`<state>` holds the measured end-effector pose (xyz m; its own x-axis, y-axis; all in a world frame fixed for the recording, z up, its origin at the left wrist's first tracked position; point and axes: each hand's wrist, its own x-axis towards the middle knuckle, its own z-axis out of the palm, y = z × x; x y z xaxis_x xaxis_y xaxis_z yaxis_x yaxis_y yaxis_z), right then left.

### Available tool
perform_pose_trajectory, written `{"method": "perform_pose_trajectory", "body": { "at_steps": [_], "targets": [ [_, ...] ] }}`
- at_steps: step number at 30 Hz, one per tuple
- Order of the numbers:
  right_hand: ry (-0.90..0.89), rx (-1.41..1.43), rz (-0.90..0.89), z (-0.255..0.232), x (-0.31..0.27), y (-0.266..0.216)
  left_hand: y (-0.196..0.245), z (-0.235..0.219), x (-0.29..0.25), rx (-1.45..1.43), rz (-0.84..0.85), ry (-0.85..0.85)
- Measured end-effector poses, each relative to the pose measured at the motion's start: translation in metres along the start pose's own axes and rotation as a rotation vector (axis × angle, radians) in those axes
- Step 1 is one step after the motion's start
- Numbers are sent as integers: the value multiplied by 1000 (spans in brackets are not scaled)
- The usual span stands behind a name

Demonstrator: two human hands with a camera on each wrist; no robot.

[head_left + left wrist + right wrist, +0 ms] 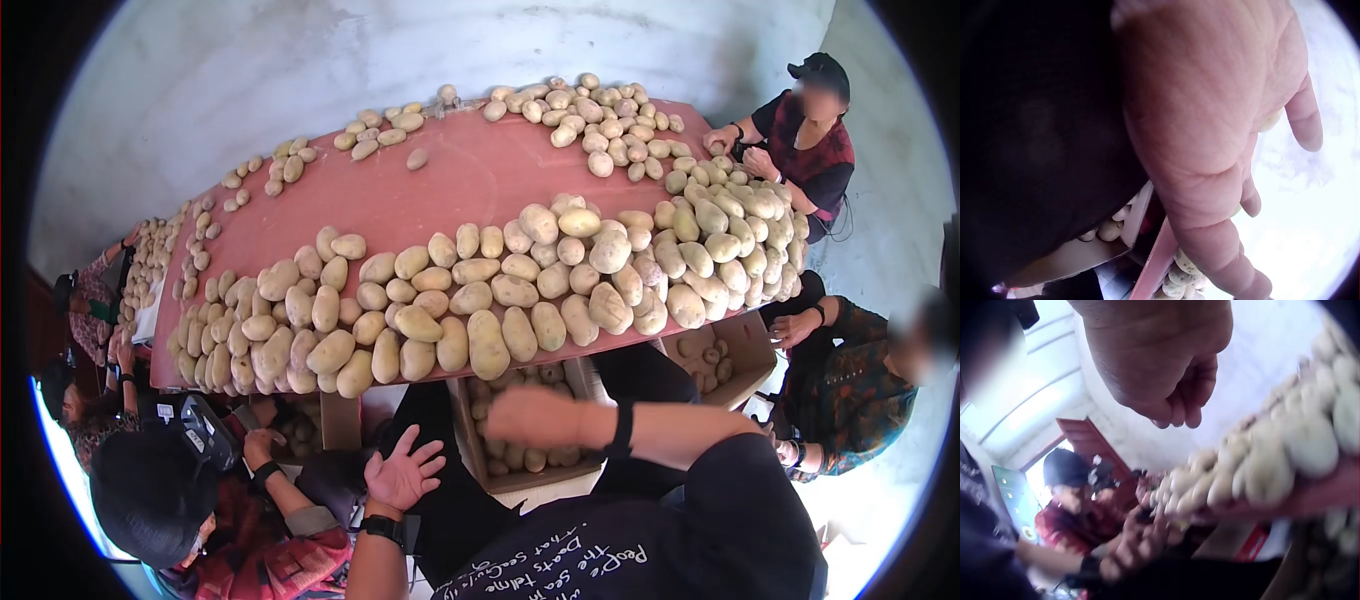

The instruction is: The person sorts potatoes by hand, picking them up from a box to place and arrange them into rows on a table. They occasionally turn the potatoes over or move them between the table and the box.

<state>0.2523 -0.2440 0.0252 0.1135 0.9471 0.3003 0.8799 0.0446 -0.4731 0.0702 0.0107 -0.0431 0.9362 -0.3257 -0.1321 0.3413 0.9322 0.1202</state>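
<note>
My left hand (403,470) is held palm up with its fingers spread, and no object lies in it. In the left wrist view the palm and fingers of this hand (1210,137) are large and bare. Blurred in the head view, my right hand (530,415) is above a cardboard box (520,483) of potatoes, near the table edge. The right wrist view shows the right hand (1160,362) with curled fingers and no object visible in them. Potatoes (488,345) lie piled along the near side of the red table (450,190).
More potatoes (605,120) lie at the table's far side. A person in a black cap (160,500) sits at the left; others are at the right (850,380), the far right corner (810,150) and far left (90,300). Another potato box (745,345) stands right.
</note>
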Motion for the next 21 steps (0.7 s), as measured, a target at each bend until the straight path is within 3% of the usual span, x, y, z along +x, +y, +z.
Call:
{"method": "perform_pose_trajectory", "body": {
  "at_steps": [2, 4, 7, 9, 11, 13, 16, 21],
  "targets": [
    [-253, 114, 47, 81, -41, -4, -3, -2, -3, -13, 2, 2],
    [-626, 191, 313, 144, -87, 3, -3, -1, -4, -21, 2, 29],
    [-803, 272, 344, 162, -98, 21, -3, -2, -4, -18, -13, 15],
    [-744, 328, 616, 152, -79, 34, -3, -6, -4, -70, -7, -33],
    [-704, 158, 600, 173, -71, 75, -1, -7, -5, -76, -11, -44],
    [-319, -179, 578, 159, -52, 95, 1, -9, -7, -44, -24, -13],
    [213, 295, 1059, 171, -22, 133, 4, -11, -10, -55, -31, 9],
    [543, 415, 1383, 213, -17, 137, 7, -15, -13, -105, -46, -38]
  ]
}}
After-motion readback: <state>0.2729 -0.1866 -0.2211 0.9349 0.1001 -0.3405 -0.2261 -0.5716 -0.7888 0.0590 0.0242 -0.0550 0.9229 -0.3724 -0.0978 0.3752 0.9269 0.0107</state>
